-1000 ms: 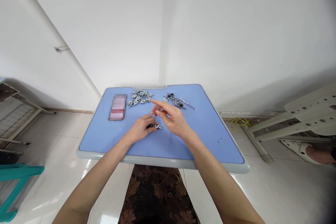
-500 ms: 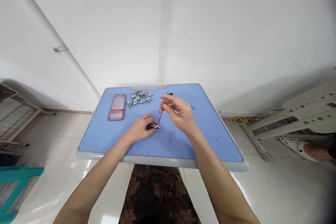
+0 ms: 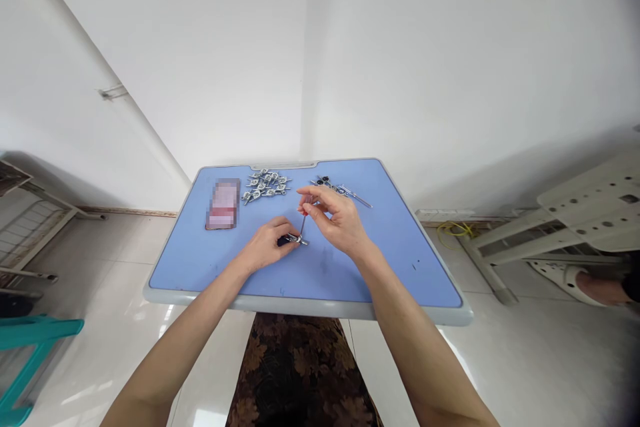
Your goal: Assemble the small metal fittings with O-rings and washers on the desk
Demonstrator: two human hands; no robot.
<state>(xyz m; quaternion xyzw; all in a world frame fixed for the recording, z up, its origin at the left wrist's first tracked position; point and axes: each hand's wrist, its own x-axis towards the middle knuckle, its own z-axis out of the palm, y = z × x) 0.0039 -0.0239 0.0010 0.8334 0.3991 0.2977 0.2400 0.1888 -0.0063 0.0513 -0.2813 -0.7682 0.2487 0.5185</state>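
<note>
On the blue tabletop, my left hand [image 3: 269,243] holds down a small metal part with a black end [image 3: 296,239]. My right hand [image 3: 337,217] is closed around the red handle of a screwdriver [image 3: 303,221] above it. The screwdriver's shaft points down, nearly upright, and its tip meets the metal part beside my left fingertips. Fine detail at the tip is too small to make out.
A pile of small metal parts [image 3: 267,183] lies at the table's back. Left of it is a blurred, phone-like pink rectangle [image 3: 223,204]. More parts [image 3: 324,181] and thin metal rods [image 3: 356,195] lie behind my right hand. A teal stool [image 3: 40,330] stands at lower left.
My right hand has shifted slightly left, bringing the screwdriver more upright. The parts and rods behind it show more fully. My left hand stays in place on the metal part.
</note>
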